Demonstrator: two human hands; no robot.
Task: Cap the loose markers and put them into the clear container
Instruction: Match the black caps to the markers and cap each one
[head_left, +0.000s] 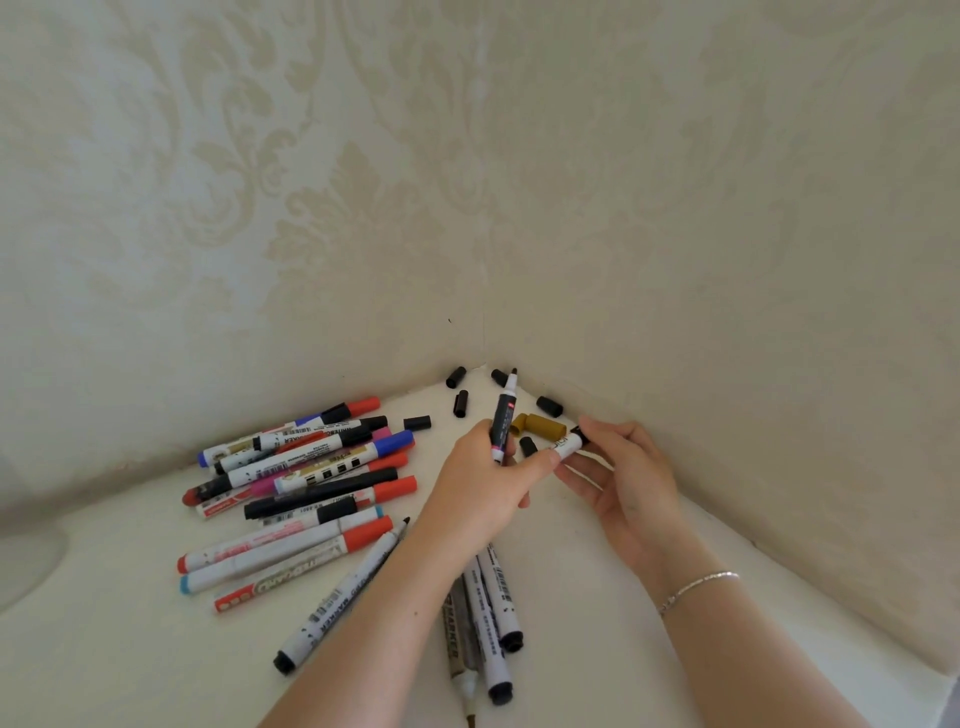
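My left hand (480, 486) grips a black marker (503, 422) upright, its uncapped tip pointing up. My right hand (626, 480) holds a short white marker (567, 443) by its dark end, and my left thumb touches the marker's other end. Several loose black caps (460, 404) lie in the corner, with a gold cap (540, 426) beside them. A pile of capped markers (311, 467) in red, blue, black and pink lies to the left. More markers (496, 613) lie under my left forearm, one with a bare tip. No clear container is in view.
The white tabletop (130, 649) sits in a corner between two patterned beige walls (675, 234). A pale rounded shape (28, 564) shows at the left edge. A thin bracelet (696, 590) circles my right wrist.
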